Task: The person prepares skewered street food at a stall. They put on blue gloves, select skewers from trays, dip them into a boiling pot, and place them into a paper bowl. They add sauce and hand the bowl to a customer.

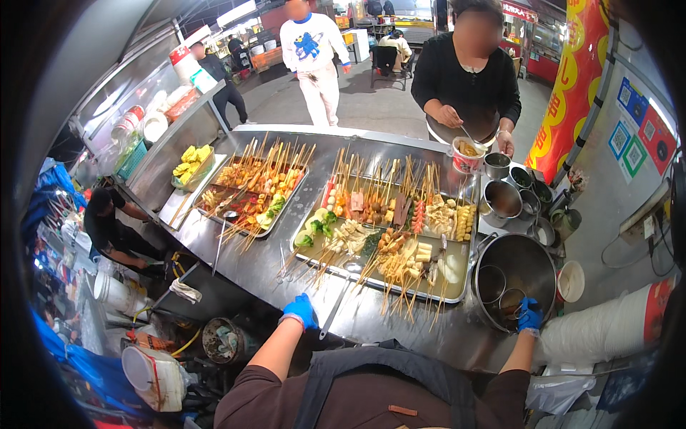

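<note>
My left hand (pixel 301 311), in a blue glove, rests at the near edge of the steel counter (pixel 246 273), beside the handle of a long ladle (pixel 333 312); whether it grips anything is hidden. At the right, my right hand (pixel 529 315), also gloved in blue, is at the near rim of a large steel pot (pixel 549 263), closed on a strainer (pixel 512 300) that sits inside. A second round strainer (pixel 490 282) is in the pot. Between my hands and beyond lies a big divided tray (pixel 461 294) of skewers in broth; a smaller tray (pixel 266 234) of skewers in red broth stands to its left.
Across the counter, a person in black (pixel 466 80) stirs a paper cup (pixel 465 161). Steel sauce pots (pixel 502 201) stand near them. Stacked paper bowls (pixel 600 322) lie at the right. Another person (pixel 120 230) bends at the left, near a white bucket (pixel 120 295). A person in white (pixel 313 59) stands beyond.
</note>
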`<state>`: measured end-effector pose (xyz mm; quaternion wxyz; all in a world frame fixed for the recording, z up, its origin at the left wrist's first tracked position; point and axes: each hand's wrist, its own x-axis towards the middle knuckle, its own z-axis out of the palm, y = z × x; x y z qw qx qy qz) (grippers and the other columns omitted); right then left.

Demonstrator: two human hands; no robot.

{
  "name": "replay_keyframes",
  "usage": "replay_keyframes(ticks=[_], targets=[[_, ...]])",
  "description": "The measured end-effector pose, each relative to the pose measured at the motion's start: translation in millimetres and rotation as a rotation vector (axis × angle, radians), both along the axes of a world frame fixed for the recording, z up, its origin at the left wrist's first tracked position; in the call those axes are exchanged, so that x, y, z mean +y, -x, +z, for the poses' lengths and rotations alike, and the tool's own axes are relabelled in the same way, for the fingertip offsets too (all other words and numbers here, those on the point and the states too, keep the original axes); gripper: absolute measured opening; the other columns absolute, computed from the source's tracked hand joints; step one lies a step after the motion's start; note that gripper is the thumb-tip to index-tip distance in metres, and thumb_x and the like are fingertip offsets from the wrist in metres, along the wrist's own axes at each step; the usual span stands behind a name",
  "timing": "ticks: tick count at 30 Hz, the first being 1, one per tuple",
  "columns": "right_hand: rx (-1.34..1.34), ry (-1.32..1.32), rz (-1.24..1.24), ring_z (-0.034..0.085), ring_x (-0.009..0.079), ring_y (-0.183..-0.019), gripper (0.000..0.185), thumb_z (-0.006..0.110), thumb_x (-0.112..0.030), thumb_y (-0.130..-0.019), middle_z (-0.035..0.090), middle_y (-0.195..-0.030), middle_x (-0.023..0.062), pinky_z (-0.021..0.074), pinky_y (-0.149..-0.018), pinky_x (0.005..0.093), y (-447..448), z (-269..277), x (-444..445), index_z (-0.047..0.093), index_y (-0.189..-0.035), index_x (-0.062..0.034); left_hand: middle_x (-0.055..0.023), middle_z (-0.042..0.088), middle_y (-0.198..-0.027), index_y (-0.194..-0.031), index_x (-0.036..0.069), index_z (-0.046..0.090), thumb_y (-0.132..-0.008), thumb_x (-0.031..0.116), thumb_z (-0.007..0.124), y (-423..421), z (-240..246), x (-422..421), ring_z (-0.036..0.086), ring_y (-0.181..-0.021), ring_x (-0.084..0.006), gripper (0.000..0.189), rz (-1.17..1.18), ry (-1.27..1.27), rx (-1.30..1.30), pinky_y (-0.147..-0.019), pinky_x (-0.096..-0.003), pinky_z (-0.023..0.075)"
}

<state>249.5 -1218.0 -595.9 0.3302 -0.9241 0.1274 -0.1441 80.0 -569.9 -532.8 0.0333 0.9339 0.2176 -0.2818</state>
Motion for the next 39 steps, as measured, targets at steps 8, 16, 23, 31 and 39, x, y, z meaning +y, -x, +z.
replay_keyframes(ticks=[8,16,23,31,39], targets=[[-0.071,0.027,0.086,0.049,0.0156,-0.054,0.026,0.057,-0.020,-0.085,0.053,-0.057,0.0072,0.0383,-0.053,0.0333,-2,-11,-9,0.056,-0.065,-0.0037,-0.0247,0.052,-0.121,-0.125,-0.002,0.037,-0.053,0.044,0.083,1,-10,1,0.058,-0.102,-0.0406,0.097,0.011,-0.023,-0.041,-0.085,-0.0466,0.0494],[-0.041,-0.250,-0.004,0.048,0.0162,-0.056,0.026,0.058,-0.022,-0.084,0.054,-0.060,0.0081,0.0383,-0.054,0.0333,2,0,7,0.057,-0.067,-0.0027,-0.0244,0.051,-0.121,-0.123,-0.001,0.038,-0.052,0.042,0.085,-2,1,-2,0.058,-0.104,-0.0396,0.095,0.035,0.012,-0.002,-0.087,-0.0452,0.0493],[-0.003,-0.240,-0.038,0.049,0.0157,-0.058,0.027,0.056,-0.025,-0.084,0.053,-0.061,0.0081,0.0401,-0.057,0.0340,7,16,12,0.057,-0.069,-0.0025,-0.0242,0.045,-0.130,-0.131,-0.003,0.032,-0.054,0.039,0.087,-4,1,-3,0.056,-0.109,-0.0384,0.103,0.016,-0.005,0.041,-0.091,-0.0435,0.0484],[0.062,0.075,0.024,0.056,0.0248,-0.063,0.032,0.053,-0.031,-0.087,0.058,-0.068,0.0130,0.0433,-0.061,0.0372,8,27,16,0.061,-0.071,-0.0048,-0.0248,0.043,-0.133,-0.139,-0.006,0.019,-0.053,0.044,0.085,-6,2,-1,0.054,-0.111,-0.0383,0.120,-0.007,-0.017,0.088,-0.093,-0.0408,0.0472],[0.022,0.063,0.017,0.058,0.0299,-0.066,0.033,0.052,-0.032,-0.089,0.059,-0.071,0.0158,0.0445,-0.063,0.0394,3,5,5,0.061,-0.075,-0.0041,-0.0245,0.044,-0.131,-0.133,-0.003,0.027,-0.052,0.041,0.087,-6,-2,-2,0.056,-0.108,-0.0381,0.110,-0.011,-0.032,0.075,-0.089,-0.0431,0.0493]])
